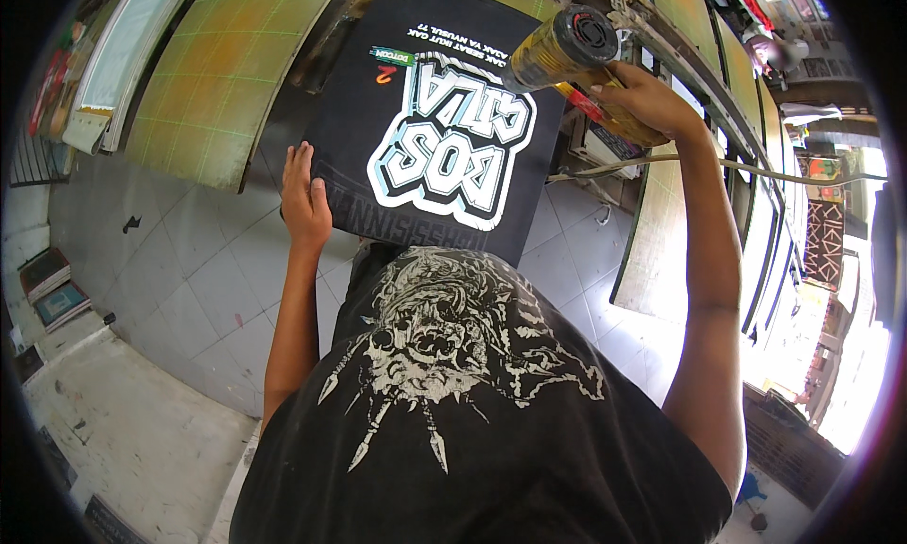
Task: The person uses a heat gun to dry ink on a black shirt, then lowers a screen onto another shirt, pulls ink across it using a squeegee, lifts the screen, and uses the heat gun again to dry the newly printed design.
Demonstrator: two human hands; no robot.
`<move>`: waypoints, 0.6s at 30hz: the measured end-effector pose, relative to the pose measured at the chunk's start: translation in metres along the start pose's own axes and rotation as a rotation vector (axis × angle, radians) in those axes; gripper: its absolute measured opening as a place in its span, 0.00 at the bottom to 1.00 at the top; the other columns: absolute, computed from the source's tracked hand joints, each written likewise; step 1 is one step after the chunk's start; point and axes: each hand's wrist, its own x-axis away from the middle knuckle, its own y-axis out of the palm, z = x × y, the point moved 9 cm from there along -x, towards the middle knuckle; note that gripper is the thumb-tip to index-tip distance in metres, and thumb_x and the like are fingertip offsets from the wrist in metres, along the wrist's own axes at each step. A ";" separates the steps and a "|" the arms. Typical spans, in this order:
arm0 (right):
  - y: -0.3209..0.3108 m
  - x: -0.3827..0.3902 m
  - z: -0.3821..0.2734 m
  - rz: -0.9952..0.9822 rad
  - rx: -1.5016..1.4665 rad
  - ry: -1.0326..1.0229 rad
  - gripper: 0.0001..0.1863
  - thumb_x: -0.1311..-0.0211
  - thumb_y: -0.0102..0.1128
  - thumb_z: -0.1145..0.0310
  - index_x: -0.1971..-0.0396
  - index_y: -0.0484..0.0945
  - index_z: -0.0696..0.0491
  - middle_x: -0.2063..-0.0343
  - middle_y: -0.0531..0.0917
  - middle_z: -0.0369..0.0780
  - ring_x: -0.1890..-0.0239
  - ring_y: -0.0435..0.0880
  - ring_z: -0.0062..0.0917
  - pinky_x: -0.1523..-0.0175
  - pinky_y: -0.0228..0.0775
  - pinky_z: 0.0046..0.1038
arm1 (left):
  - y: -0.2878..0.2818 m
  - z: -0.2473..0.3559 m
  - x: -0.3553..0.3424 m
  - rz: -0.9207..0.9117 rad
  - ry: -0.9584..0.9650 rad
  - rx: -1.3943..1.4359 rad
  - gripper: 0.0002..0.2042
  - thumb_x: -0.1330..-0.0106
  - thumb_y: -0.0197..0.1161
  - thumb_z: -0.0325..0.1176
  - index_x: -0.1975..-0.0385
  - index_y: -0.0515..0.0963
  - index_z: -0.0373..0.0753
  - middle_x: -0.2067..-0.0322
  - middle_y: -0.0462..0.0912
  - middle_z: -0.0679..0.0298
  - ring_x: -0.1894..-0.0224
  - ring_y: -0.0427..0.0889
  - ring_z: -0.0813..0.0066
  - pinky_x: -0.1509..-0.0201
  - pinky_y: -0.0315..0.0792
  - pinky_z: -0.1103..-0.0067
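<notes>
A black printed panel point(340, 119) with large white block lettering and small coloured marks lies in front of me, at the top centre of the view. My left hand point(307, 194) rests at its lower left edge, fingers extended. My right hand point(652, 104) grips a yellow-and-black heat gun point(576, 43), whose nozzle points down-left over the upper right of the lettering. Its lower part and what lies beneath it are partly hidden.
Yellow-green boards point(194, 90) flank the panel on both sides, along a metal rail point(699, 81). A pale cable point(775, 171) crosses to the right. Grey floor tiles point(213, 279) show below. A stack of books point(57, 293) sits by a white ledge point(123, 412) at lower left.
</notes>
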 end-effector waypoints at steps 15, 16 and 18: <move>0.005 0.027 0.041 0.018 -0.052 0.050 0.30 0.40 0.56 0.56 0.41 0.67 0.54 0.48 0.77 0.47 0.47 0.75 0.32 0.40 0.61 0.29 | 0.002 -0.001 0.001 -0.006 0.008 0.022 0.21 0.28 0.39 0.36 0.40 0.65 0.34 0.39 0.67 0.54 0.32 0.57 0.53 0.31 0.52 0.67; 0.006 0.030 0.042 0.011 -0.069 0.061 0.29 0.40 0.56 0.58 0.41 0.67 0.56 0.48 0.76 0.46 0.47 0.74 0.31 0.40 0.60 0.28 | 0.002 -0.001 0.002 -0.007 0.003 0.025 0.21 0.28 0.39 0.36 0.40 0.65 0.35 0.39 0.67 0.54 0.32 0.57 0.53 0.31 0.52 0.67; 0.010 0.036 0.045 -0.003 -0.104 0.084 0.28 0.38 0.56 0.61 0.41 0.66 0.59 0.49 0.76 0.44 0.48 0.73 0.28 0.40 0.60 0.27 | 0.002 0.000 0.002 -0.010 -0.006 0.022 0.21 0.28 0.39 0.36 0.39 0.65 0.35 0.39 0.67 0.55 0.32 0.57 0.53 0.31 0.52 0.67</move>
